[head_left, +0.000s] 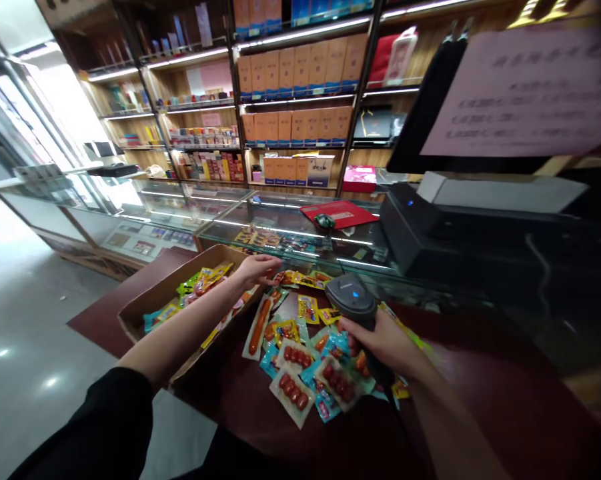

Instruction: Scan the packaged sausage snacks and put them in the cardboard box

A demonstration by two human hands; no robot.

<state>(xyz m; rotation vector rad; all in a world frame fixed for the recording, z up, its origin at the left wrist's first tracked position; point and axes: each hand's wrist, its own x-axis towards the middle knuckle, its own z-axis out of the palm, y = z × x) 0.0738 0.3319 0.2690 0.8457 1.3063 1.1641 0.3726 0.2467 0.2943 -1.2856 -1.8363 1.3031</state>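
Observation:
My right hand [387,337] is wrapped round the handle of a dark barcode scanner [351,295], whose head tilts over a pile of snack packets. A cable runs down from its handle. My left hand [258,269] reaches over the right edge of a cardboard box [145,303], its fingers stretched out and apart beside a small red packet [279,277]; whether they touch it I cannot tell. Between my hands lie clear packs of small red sausages [293,392], a long single sausage pack [259,328], yellow packets [308,309] and blue packets [326,403]. More colourful packets [200,283] lie in the box.
Box and pile rest on a dark red counter [245,420]. Behind it stands a glass display case [280,212] with a red folder [343,215] on top. A checkout screen with a pink paper sign [520,93] stands at right. Boxes line the lit shelves [300,97] behind.

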